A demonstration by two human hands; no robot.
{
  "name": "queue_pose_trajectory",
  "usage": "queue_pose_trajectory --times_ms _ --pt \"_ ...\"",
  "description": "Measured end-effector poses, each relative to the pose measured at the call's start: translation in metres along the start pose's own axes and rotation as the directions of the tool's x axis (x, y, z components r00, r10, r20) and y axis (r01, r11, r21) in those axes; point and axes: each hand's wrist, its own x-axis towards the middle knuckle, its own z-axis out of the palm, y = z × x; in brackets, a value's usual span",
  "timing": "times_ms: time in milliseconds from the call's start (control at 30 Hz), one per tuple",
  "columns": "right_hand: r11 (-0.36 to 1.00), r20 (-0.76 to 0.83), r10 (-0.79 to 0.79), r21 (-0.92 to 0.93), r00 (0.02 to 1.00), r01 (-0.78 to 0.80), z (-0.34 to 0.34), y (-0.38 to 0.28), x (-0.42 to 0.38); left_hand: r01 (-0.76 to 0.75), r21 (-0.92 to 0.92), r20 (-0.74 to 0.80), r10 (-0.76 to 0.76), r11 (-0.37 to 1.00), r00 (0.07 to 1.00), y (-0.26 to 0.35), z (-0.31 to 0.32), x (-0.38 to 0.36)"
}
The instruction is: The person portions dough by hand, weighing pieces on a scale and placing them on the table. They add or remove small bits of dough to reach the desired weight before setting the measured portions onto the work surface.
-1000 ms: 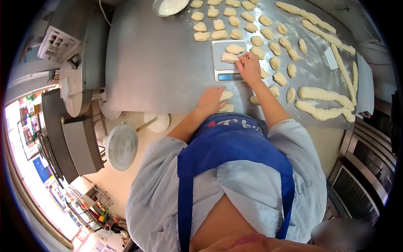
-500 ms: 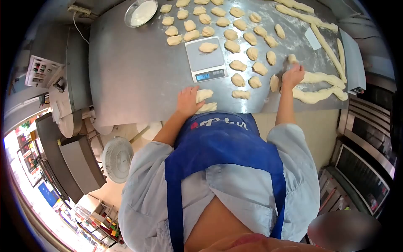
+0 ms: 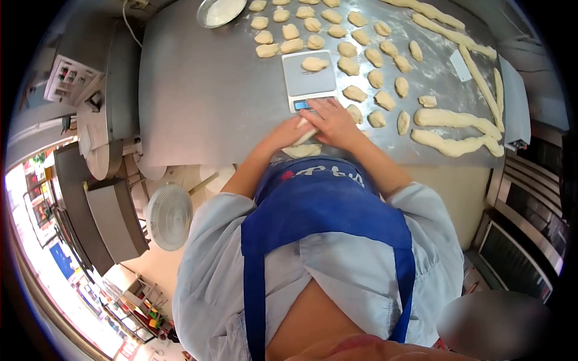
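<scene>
My left hand (image 3: 286, 133) is closed round one end of a pale dough piece (image 3: 308, 136) near the table's front edge. My right hand (image 3: 335, 124) lies over the other end, its fingers reaching toward the scale and partly covering the dough. Close to my apron rests a second dough piece (image 3: 303, 150). Just beyond my hands stands a digital scale (image 3: 309, 84), its display partly hidden by my right fingers. On its plate sits a dough lump (image 3: 315, 64).
Rows of dough lumps (image 3: 354, 93) cover the steel table (image 3: 205, 102). Long dough strips (image 3: 457, 120) lie on the right, a short dough stub (image 3: 427, 101) beside them. At the back is a bowl of flour (image 3: 221, 11). A white fan (image 3: 170, 216) stands lower left.
My right hand has left the dough stub on the right and come over to my left hand, onto the dough piece there. The view has shifted slightly.
</scene>
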Motion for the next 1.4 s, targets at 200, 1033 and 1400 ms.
queue_pose_trajectory --times_ms 200,1033,1400 --pt "0.928 0.351 0.330 0.053 0.876 -0.370 0.028 -0.005 -0.011 -0.070 0.203 0.160 0.038 0.977 0.986 0.022 -0.027 -0.013" --pt "0.889 0.480 0.284 0.193 0.830 -0.416 0.001 0.014 0.010 -0.206 0.429 0.031 0.214 0.879 0.976 0.014 0.029 0.005" --pt "0.280 0.288 0.759 0.665 0.584 -0.693 0.013 0.040 0.051 -0.152 0.768 0.022 0.212 0.622 0.977 0.019 0.027 0.005"
